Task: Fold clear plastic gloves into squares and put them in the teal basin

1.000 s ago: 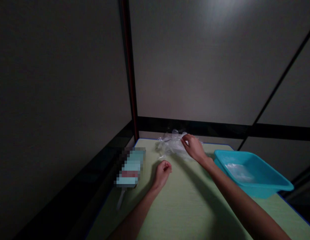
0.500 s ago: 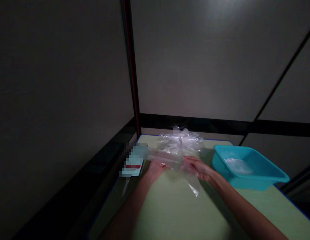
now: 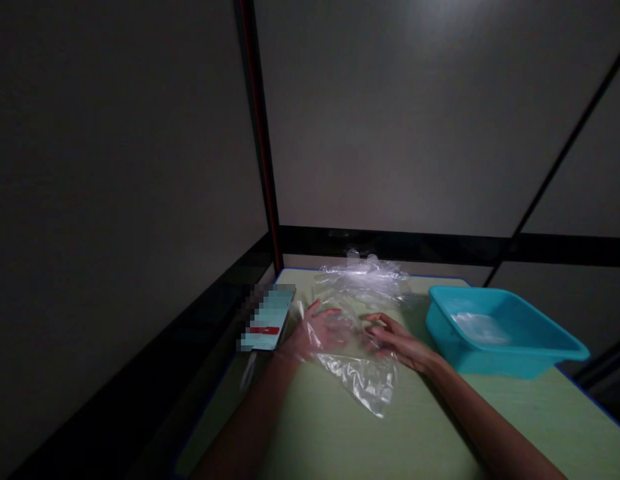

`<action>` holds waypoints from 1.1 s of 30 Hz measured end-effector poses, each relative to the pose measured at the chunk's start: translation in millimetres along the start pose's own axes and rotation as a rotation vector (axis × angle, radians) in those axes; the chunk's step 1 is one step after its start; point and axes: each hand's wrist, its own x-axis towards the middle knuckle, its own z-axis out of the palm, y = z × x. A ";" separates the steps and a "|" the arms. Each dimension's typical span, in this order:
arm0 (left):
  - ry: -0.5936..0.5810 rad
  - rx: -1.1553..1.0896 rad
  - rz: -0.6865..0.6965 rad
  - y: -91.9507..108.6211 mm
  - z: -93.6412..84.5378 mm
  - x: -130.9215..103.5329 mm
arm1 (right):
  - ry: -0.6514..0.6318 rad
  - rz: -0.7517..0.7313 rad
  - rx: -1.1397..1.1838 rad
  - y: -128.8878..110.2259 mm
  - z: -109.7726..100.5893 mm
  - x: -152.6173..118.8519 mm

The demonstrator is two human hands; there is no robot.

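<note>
A clear, thin plastic bag [image 3: 357, 380] lies crumpled over the table between my hands, its lower corner pointing toward me. My left hand [image 3: 323, 330] is flat with spread fingers, and part of the film covers it. At the bag's right side is my right hand [image 3: 397, 343], its bent fingers apart and touching or very near the film. Whether those fingertips pinch the plastic is hard to see. Beyond both hands, a pile of similar clear plastic [image 3: 363, 280] rests at the table's far end.
A turquoise basin [image 3: 505, 363] stands on the right, with clear plastic [image 3: 480, 328] inside. On the left lies a phone [image 3: 270, 320] with a lit screen, partly blurred out. Dark-trimmed walls [image 3: 390, 147] close off the table's [image 3: 340, 440] far and left sides.
The bag has come down from between my hands and spread lower over the table. My left hand has gone from gripping it to lying flat; my right fingers have loosened.
</note>
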 end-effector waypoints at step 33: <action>0.104 0.171 -0.090 8.4 7.5 -0.5 | 0.419 -0.427 -0.962 -2.8 -17.4 -28.4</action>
